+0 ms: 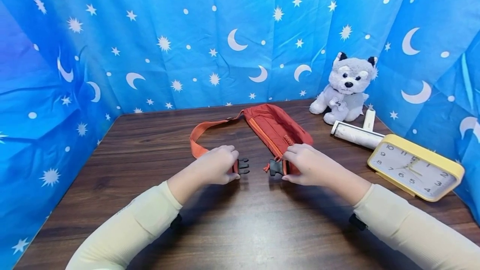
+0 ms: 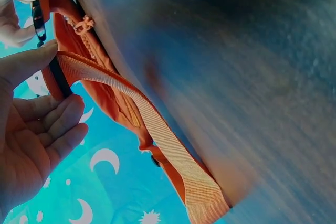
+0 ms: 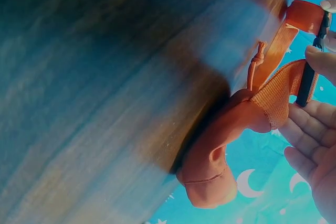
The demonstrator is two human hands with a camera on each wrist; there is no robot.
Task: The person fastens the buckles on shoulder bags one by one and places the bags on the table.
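Note:
An orange-red waist bag [image 1: 275,126] lies on the table, with its zipper side facing the front left. Its orange strap [image 1: 202,130] loops out to the left. My left hand [image 1: 215,163] pinches the pronged half of the black buckle [image 1: 243,166] between thumb and fingers. Opposite it, my right hand [image 1: 309,165] pinches the socket half of the buckle [image 1: 276,167], beside a knotted zipper cord [image 1: 266,168]. A gap separates the two halves, prongs pointing at the socket. In the left wrist view the strap [image 2: 157,124] runs down from the held buckle piece.
A grey and white plush dog [image 1: 346,88] sits at the back right of the brown wooden table [image 1: 150,136]. In front of it are a lint roller [image 1: 358,136] and a yellow alarm clock [image 1: 416,168]. Blue curtains [image 1: 195,61] with moons and stars surround the table.

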